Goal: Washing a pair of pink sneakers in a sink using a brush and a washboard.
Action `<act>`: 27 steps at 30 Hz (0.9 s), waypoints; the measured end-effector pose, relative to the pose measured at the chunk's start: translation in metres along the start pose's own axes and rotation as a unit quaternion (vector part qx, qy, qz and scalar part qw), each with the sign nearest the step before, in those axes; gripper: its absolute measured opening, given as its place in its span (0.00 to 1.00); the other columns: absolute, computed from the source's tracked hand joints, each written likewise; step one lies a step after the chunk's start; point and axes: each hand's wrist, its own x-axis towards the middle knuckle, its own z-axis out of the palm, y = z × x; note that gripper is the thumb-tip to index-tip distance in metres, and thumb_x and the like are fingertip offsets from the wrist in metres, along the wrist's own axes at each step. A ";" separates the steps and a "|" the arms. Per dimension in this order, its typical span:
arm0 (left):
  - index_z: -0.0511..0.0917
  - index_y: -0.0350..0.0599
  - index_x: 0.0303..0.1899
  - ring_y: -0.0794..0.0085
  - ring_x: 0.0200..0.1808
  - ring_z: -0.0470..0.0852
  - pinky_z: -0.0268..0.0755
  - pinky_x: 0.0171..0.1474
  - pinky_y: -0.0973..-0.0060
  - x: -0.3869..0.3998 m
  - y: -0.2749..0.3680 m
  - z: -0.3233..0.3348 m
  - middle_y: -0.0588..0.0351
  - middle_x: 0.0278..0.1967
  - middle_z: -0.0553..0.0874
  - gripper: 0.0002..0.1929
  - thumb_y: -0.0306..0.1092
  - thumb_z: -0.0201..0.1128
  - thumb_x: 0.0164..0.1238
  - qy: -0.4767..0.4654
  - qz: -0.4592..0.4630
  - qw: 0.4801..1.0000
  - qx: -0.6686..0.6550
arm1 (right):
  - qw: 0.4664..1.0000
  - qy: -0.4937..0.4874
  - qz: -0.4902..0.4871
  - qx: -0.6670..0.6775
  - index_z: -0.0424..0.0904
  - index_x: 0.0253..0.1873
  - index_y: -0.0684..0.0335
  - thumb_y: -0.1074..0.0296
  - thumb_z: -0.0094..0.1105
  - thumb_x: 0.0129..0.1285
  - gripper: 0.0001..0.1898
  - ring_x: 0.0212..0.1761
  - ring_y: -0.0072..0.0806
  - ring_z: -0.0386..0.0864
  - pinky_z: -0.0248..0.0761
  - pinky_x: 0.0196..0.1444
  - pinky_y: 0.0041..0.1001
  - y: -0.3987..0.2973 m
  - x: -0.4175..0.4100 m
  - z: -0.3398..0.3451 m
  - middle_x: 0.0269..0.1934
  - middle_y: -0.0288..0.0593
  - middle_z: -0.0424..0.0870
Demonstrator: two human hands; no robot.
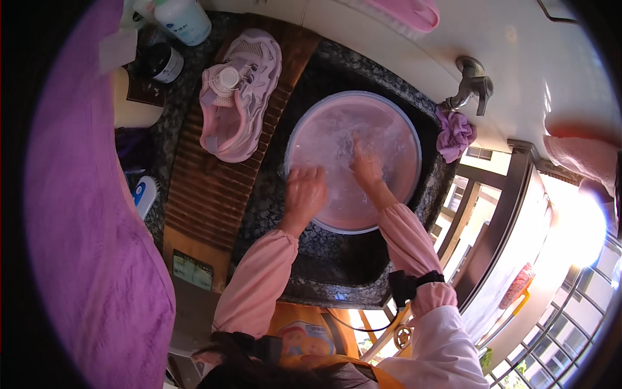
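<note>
A round plastic basin (414, 131) of foamy water stands in the dark stone sink (272, 194). My left hand (306, 192) lies across the basin's left rim with fingers curled; whether it grips the rim is unclear. My right hand (367, 163) reaches into the churned water, which blurs its fingertips, so I cannot see if they hold anything. Left of the sink, a pale pink sneaker (260, 97) rests on a ridged wooden washboard (209, 194). A round whitish cap-like piece (228, 78) sits over the shoe's tongue.
A wall tap (469, 87) is at the upper right, above a crumpled purple cloth (455, 135) on the sink's edge. Bottles (182, 22), a dark jar (167, 63) and a blue-and-white brush (145, 197) stand on the left counter. Purple fabric (92, 219) hangs along the left.
</note>
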 end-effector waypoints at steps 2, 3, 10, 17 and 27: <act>0.78 0.45 0.27 0.62 0.37 0.79 0.67 0.50 0.66 0.000 -0.005 0.001 0.53 0.27 0.80 0.04 0.31 0.64 0.50 0.090 0.031 0.995 -0.024 | 0.994 0.070 0.082 0.002 0.67 0.67 0.45 0.73 0.57 0.56 0.31 0.66 0.66 0.60 0.61 0.62 0.55 -0.023 0.012 -0.011 0.68 0.68 0.56; 0.78 0.45 0.27 0.62 0.37 0.79 0.67 0.50 0.66 -0.002 -0.010 0.002 0.53 0.27 0.80 0.04 0.31 0.64 0.50 0.092 0.025 0.995 -0.022 | 0.995 0.068 0.076 0.003 0.67 0.67 0.45 0.73 0.57 0.56 0.31 0.66 0.66 0.60 0.61 0.62 0.55 -0.023 0.005 -0.008 0.68 0.68 0.56; 0.80 0.45 0.28 0.63 0.37 0.79 0.68 0.49 0.68 -0.004 -0.011 0.006 0.55 0.29 0.80 0.04 0.31 0.63 0.51 0.098 0.027 0.995 -0.022 | 0.997 0.041 0.039 -0.061 0.61 0.71 0.35 0.73 0.54 0.59 0.35 0.69 0.60 0.57 0.54 0.69 0.46 -0.030 -0.006 0.011 0.69 0.67 0.54; 0.78 0.46 0.25 0.64 0.35 0.79 0.69 0.46 0.67 -0.001 -0.007 0.006 0.55 0.27 0.79 0.03 0.31 0.63 0.52 0.108 0.039 0.991 -0.065 | 0.987 0.050 0.097 0.119 0.61 0.71 0.42 0.77 0.55 0.55 0.37 0.69 0.59 0.58 0.58 0.64 0.52 -0.016 0.012 -0.002 0.69 0.64 0.55; 0.77 0.46 0.23 0.63 0.33 0.79 0.67 0.47 0.67 -0.002 -0.009 0.006 0.55 0.23 0.78 0.05 0.32 0.63 0.53 0.126 0.032 0.991 -0.034 | 0.985 0.108 0.033 -0.129 0.64 0.70 0.38 0.72 0.54 0.59 0.33 0.59 0.59 0.69 0.66 0.57 0.49 -0.025 -0.005 0.002 0.64 0.61 0.65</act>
